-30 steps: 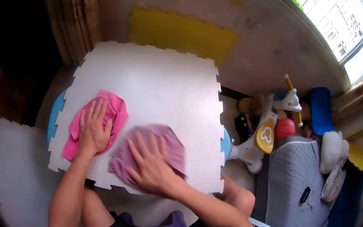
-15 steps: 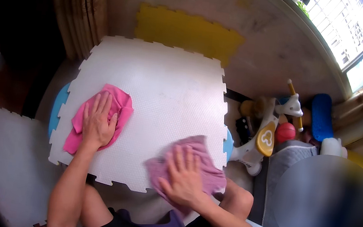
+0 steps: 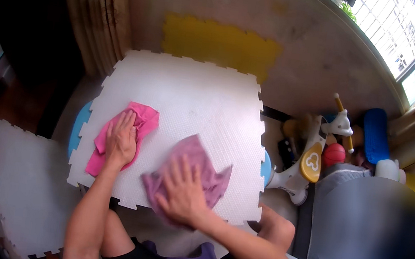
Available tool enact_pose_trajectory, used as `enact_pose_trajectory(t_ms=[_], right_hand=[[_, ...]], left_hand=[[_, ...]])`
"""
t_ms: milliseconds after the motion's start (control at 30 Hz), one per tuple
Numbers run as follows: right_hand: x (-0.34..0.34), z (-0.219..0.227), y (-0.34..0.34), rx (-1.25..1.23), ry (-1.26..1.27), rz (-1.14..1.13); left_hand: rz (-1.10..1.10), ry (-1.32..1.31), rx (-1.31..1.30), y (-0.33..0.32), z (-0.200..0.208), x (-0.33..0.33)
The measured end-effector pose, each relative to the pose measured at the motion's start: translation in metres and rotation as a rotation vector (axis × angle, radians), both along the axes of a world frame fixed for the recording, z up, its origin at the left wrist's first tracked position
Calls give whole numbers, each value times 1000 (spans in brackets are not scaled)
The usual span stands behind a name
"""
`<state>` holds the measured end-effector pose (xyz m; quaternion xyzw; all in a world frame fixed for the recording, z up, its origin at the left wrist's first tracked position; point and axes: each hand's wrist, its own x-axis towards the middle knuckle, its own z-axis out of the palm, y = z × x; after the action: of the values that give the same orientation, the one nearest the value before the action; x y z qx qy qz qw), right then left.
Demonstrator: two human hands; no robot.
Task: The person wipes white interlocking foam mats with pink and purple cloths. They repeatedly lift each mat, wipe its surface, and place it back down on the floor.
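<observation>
A white textured foam mat (image 3: 192, 89) with toothed edges lies flat in front of me, over something with light blue sides. On its left part my left hand (image 3: 122, 142) rests flat on a crumpled bright pink cloth (image 3: 148, 118), fingers stretched out and close together. Near the front edge, right of the middle, my right hand (image 3: 182, 194) presses on a mauve cloth (image 3: 215, 181) with its fingers spread. Motion blurs this hand and its cloth a little. One corner of the mauve cloth reaches over the mat's front edge.
Another pale foam mat (image 3: 24, 185) lies at the lower left. To the right stand a white and yellow ride-on toy (image 3: 311, 163), a red ball (image 3: 334, 154) and a grey padded seat (image 3: 338, 179). Beyond the mat, a yellow foam piece (image 3: 218, 43) is against the wall, beside a brown curtain (image 3: 95, 12).
My right hand has slid the mauve cloth leftward and slightly away from me over the mat. My left hand stays on the pink cloth, its fingers closer together. The whole view has shifted slightly.
</observation>
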<state>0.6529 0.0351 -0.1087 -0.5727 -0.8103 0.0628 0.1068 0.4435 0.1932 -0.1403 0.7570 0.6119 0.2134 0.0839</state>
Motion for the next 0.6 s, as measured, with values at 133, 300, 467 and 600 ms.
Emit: enact_pose_trajectory(t_ms=[133, 300, 467, 600], right_hand=[[-43, -7, 36, 104, 57, 131], [1, -18, 130, 224, 146, -158], [12, -1, 22, 12, -17, -42], [-36, -1, 25, 49, 42, 128]], left_hand=[[-24, -43, -5, 2, 2, -3], [-56, -181, 53, 5, -5, -10], [-8, -349, 93, 9, -9, -11], [-28, -343, 121, 5, -7, -14]])
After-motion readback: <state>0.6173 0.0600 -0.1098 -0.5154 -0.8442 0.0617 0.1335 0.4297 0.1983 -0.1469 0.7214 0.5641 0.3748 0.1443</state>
